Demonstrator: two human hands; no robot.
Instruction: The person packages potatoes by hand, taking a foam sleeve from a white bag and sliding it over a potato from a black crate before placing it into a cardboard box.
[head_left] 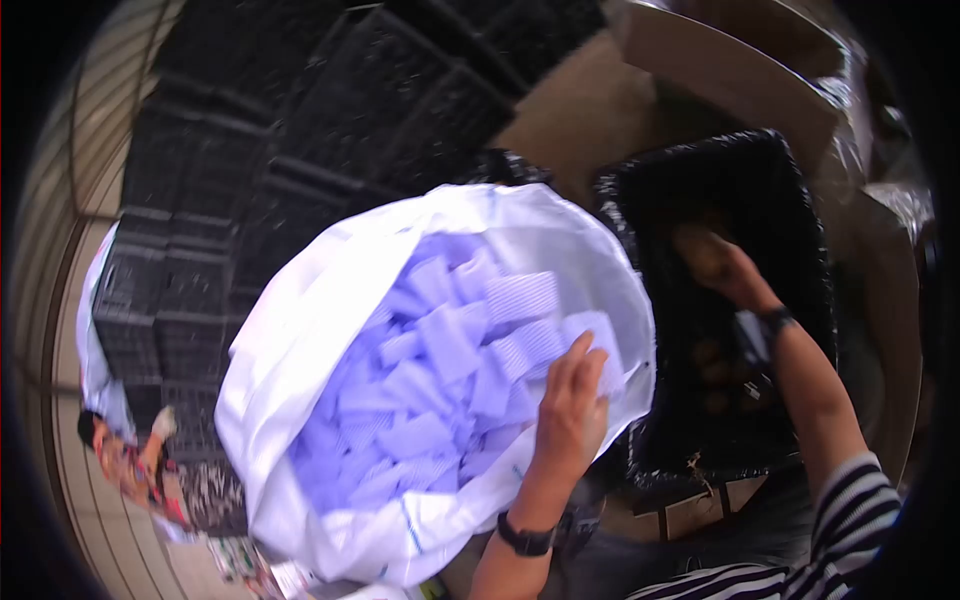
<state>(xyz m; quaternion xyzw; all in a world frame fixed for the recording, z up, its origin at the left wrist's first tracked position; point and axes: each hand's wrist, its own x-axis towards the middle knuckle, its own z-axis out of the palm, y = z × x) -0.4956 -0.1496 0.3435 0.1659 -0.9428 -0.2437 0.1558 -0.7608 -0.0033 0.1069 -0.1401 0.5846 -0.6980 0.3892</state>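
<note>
A large white sack (300, 300) stands open in the middle, filled with pale violet foam pieces (440, 345), some of them ribbed. At the sack's right side my left hand (573, 410) has its fingers on one foam piece (595, 345). Farther right, a crate lined with black plastic (815, 290) holds several round brownish items (712, 365) low inside. My right hand (712, 262) reaches into this crate, its fingers curled round something brownish that is dark and blurred.
Black plastic crates (210, 180) are stacked behind and left of the sack. A co-worker (135, 470) with a gloved hand is at the lower left. Cardboard (730, 60) and clear plastic wrap (900, 210) lie at the upper right.
</note>
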